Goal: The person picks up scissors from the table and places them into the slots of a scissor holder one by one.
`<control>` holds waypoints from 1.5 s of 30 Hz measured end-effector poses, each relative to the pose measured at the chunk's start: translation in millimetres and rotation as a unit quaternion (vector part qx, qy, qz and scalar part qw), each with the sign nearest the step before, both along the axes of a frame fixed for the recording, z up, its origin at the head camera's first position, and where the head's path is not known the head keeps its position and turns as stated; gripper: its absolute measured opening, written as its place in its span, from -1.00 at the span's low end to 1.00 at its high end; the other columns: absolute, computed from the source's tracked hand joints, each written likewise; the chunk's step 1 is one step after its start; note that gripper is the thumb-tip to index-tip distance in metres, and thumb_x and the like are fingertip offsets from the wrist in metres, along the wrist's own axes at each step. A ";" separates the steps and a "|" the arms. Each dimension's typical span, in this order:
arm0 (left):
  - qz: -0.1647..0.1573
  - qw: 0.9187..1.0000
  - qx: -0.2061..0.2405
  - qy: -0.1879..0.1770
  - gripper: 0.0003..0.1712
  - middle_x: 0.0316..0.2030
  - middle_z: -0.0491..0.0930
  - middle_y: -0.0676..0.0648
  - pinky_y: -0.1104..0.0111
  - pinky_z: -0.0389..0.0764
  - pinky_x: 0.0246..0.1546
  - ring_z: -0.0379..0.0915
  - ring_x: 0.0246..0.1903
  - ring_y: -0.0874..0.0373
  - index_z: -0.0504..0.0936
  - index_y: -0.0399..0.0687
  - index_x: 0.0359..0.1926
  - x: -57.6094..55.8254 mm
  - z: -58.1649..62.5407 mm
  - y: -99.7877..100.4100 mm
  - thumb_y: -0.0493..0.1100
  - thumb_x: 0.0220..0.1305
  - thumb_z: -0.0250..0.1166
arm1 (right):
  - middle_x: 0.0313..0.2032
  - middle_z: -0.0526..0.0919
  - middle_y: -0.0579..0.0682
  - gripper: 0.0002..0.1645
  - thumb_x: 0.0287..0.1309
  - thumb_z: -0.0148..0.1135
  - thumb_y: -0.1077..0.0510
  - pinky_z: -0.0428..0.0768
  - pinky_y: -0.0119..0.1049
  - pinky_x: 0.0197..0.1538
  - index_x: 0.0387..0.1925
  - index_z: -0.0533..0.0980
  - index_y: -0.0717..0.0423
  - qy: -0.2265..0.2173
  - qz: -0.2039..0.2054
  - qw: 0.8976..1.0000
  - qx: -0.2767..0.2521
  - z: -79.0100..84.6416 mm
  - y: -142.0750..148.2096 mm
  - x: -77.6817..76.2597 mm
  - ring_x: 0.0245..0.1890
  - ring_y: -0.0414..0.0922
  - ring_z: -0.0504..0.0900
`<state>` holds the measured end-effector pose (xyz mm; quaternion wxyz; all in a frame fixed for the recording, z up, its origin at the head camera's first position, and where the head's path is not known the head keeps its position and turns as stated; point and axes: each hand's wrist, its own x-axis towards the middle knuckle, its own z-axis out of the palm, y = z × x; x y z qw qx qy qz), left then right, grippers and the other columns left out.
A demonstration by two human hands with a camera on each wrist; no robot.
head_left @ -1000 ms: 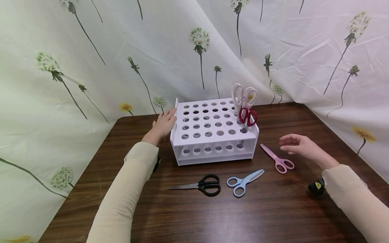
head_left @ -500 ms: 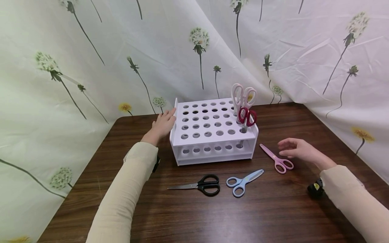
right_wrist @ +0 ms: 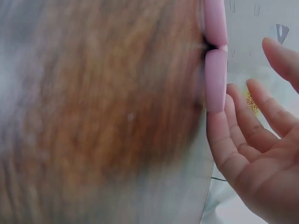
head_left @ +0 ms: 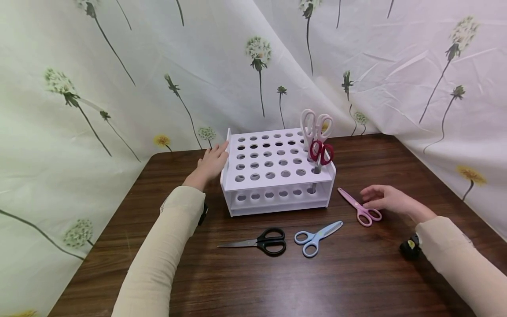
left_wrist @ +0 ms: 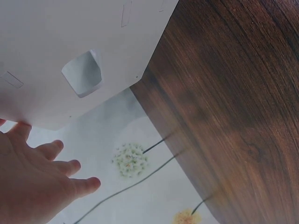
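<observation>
Right hand sits lower and nearer the pink scissors than half a second ago; scissors show no shift, lying flat on the bench right of the rack. I read this as the approach nearly complete, pickup not yet made. Right fingers are parted, gently bent, clamped on nothing; whether the little finger touches a handle, I cannot tell. Left hand stays at the rack's left panel, fingers spread, a fingertip at its edge.
</observation>
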<state>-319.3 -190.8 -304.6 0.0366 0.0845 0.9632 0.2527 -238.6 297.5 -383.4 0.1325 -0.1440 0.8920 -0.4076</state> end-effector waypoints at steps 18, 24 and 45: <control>0.005 1.000 0.009 0.005 -0.36 0.41 -0.26 -0.15 -0.17 -0.30 0.20 -0.47 0.35 -0.18 -0.16 0.19 0.45 0.9 0.4 1.2 0.06 0.36 -0.46 | -0.35 0.46 0.08 -0.45 0.01 0.23 0.35 0.45 -0.29 -0.36 0.03 0.28 0.49 -0.058 0.028 0.998 0.000 -0.7 -4.9 0.5 -0.39 -0.07 0.44; 0.007 1.000 0.013 0.003 -0.36 0.41 -0.27 -0.15 -0.17 -0.33 0.20 -0.49 0.35 -0.18 -0.15 0.20 0.45 0.1 0.2 1.2 0.07 0.36 -0.46 | -0.50 0.46 0.01 -0.51 0.03 0.14 0.39 0.40 -0.28 -0.44 0.03 0.27 0.47 -0.076 0.021 0.997 0.022 0.3 -6.0 1.4 -0.51 -0.09 0.43; 0.000 1.000 0.012 -0.002 -0.36 0.41 -0.29 -0.16 -0.17 -0.31 0.20 -0.51 0.35 -0.18 -0.18 0.20 0.45 1.1 1.6 0.9 0.07 0.35 -0.47 | -0.36 0.57 0.07 -0.58 0.12 0.09 0.34 0.54 -0.30 -0.38 -0.03 0.36 0.59 -0.066 -0.010 0.997 -0.045 0.2 2.1 2.1 -0.44 -0.19 0.52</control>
